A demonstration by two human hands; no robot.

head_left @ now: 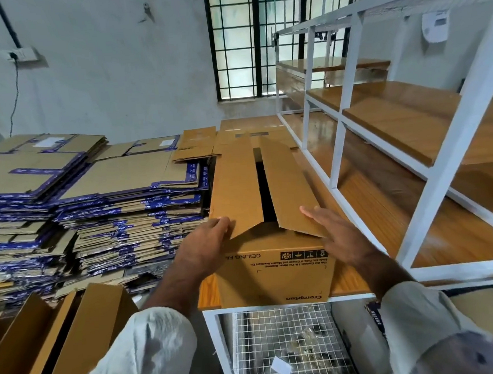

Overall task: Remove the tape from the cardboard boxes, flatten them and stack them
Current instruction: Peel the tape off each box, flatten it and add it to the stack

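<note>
A long brown cardboard box (274,269) lies on a wooden table top (354,196), its printed end facing me. Its two top flaps (239,184) stand slightly raised with a dark gap between them. My left hand (211,242) holds the near corner of the left flap, fingers curled over its edge. My right hand (336,230) lies flat with straight fingers on the right flap's near corner. To the left, flattened boxes with blue tape make a tall stack (89,203).
A white metal shelf frame (451,131) with wooden shelves stands on the right. Upright cardboard pieces (60,331) lean at the lower left. A wire mesh basket (291,347) sits under the table. More flat cardboard (198,143) lies behind the box. A barred window is ahead.
</note>
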